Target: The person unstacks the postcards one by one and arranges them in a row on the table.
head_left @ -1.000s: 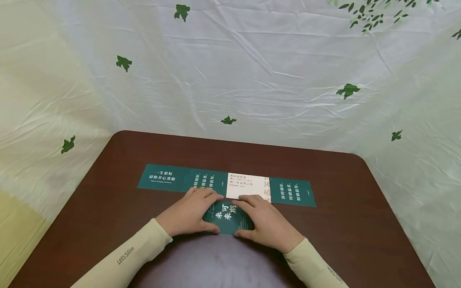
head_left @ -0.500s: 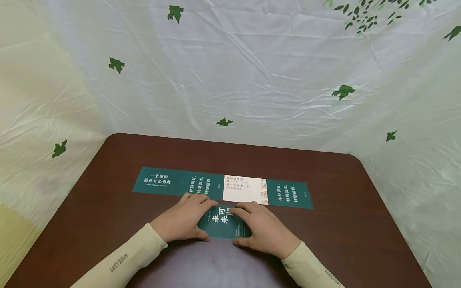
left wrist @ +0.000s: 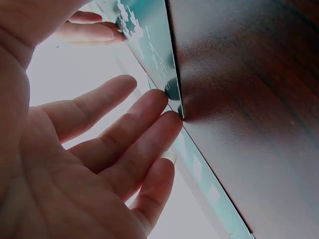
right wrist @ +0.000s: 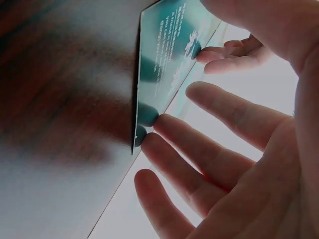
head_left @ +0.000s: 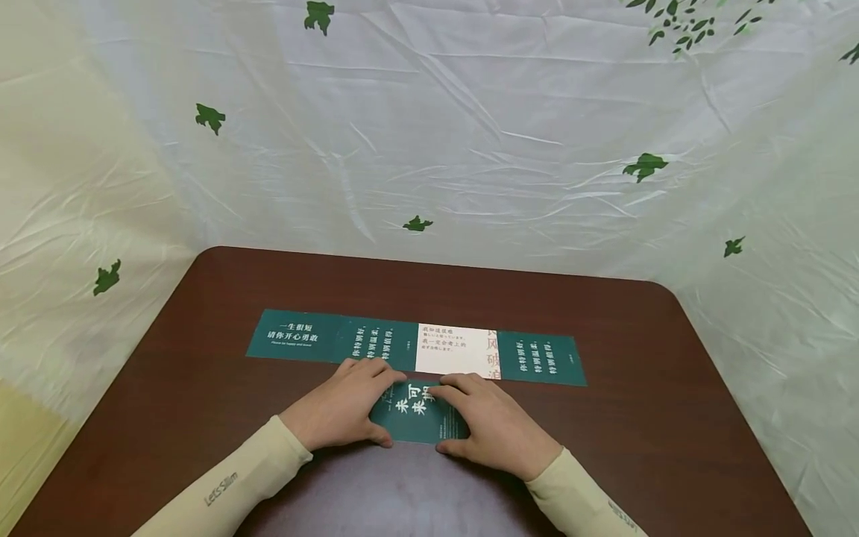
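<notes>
A green card (head_left: pixel 416 425) with white characters lies flat on the brown table, between my two hands. My left hand (head_left: pixel 345 403) is at its left side, fingertips along the far left part and thumb by the near edge. On the opposite side, my right hand (head_left: pixel 493 418) touches the card with its fingertips, thumb at the near right corner. In the left wrist view, the fingers (left wrist: pixel 149 129) are spread and gently bent, tips at the card's edge. The right wrist view likewise shows loosely extended fingers (right wrist: pixel 199 144), two tips meeting the card.
Beyond the hands runs a row of cards: a green one (head_left: pixel 295 335) at left, another green one (head_left: pixel 396 347), a pale pink one (head_left: pixel 452 362) and a green one (head_left: pixel 543 358) at right. White cloth (head_left: pixel 470 112) with green leaf prints surrounds the table (head_left: pixel 637 418).
The hands and the card between them have come slightly nearer the body, a little away from the row. The head view has also shifted slightly. Over the last half second they keep still.
</notes>
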Motion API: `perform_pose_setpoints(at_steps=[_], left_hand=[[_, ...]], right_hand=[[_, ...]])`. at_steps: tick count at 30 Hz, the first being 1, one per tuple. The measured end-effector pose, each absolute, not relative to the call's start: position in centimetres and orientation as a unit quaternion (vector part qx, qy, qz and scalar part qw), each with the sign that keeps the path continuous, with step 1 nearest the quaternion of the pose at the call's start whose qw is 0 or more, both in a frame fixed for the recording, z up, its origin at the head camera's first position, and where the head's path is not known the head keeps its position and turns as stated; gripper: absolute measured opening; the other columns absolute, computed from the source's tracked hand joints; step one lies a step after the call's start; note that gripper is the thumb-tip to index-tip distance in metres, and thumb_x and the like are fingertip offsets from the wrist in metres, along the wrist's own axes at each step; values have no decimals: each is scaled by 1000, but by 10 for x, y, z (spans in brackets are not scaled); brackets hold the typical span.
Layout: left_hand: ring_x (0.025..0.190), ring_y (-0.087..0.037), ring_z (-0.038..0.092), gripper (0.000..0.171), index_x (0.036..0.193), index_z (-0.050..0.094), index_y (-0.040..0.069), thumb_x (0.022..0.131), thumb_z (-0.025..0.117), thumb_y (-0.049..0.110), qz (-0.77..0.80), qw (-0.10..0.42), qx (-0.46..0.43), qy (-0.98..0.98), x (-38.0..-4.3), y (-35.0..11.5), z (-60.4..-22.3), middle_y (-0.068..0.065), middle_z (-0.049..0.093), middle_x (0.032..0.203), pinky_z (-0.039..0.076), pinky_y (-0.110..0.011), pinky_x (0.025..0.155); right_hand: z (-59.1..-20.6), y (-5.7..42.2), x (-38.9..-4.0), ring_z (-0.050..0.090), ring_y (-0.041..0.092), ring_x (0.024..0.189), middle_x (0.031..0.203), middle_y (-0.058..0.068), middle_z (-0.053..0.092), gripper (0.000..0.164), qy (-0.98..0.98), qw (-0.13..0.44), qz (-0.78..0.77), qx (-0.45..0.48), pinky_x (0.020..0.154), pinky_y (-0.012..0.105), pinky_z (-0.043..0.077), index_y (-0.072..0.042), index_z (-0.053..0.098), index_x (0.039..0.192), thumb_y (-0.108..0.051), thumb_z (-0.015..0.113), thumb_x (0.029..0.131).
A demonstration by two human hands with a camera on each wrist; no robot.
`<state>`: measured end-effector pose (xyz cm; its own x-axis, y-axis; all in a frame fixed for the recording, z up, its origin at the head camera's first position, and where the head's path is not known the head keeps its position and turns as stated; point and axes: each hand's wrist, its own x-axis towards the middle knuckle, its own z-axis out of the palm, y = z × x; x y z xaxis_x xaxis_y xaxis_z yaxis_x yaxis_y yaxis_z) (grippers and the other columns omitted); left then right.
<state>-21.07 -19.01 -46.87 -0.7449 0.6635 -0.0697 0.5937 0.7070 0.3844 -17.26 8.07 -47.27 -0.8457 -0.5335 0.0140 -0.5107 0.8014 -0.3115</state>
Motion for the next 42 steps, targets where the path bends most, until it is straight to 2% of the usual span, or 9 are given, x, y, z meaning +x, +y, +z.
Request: perform_pose_setpoints(at_steps=[12,21,30,36,42], left_hand=[[121,-19,60,87,148,63,13,76,98,48,172,99,345,917,-210,-191,-468,-1,64,132,45,-45,109],[107,-13,55,85,149,63,15,78,98,45,170,104,344,918,-207,-190,-467,3,60,121,46,-39,100],[103,-15,51,83,151,62,16,80,98,40,182,111,334,918,-207,-189,-465,2,57,125,52,-35,92],[113,-19,54,87,154,58,15,81,97,40,191,124,340,912,-206,-187,-464,-1,56,138,56,-39,98],[132,-24,52,97,159,53,15,77,99,43,199,125,349,907,-202,-190,-461,-4,53,151,52,-48,110]], right_hand=[[-472,79,-172,60,22,131,145,4,64,68,946,37,-166,-278,107,42,57,-15,69,142,-43,93,84],[-472,79,-172,64,24,129,146,6,64,68,947,41,-160,-274,106,44,58,-15,70,142,-44,93,84],[-471,79,-173,64,22,128,143,4,65,68,947,36,-163,-275,106,43,58,-16,70,141,-42,94,84],[-474,81,-171,64,22,129,143,3,65,67,949,32,-162,-268,107,44,58,-17,70,141,-42,94,84],[-475,80,-171,65,23,128,144,4,66,65,947,29,-165,-272,107,45,58,-16,70,141,-40,93,84]])
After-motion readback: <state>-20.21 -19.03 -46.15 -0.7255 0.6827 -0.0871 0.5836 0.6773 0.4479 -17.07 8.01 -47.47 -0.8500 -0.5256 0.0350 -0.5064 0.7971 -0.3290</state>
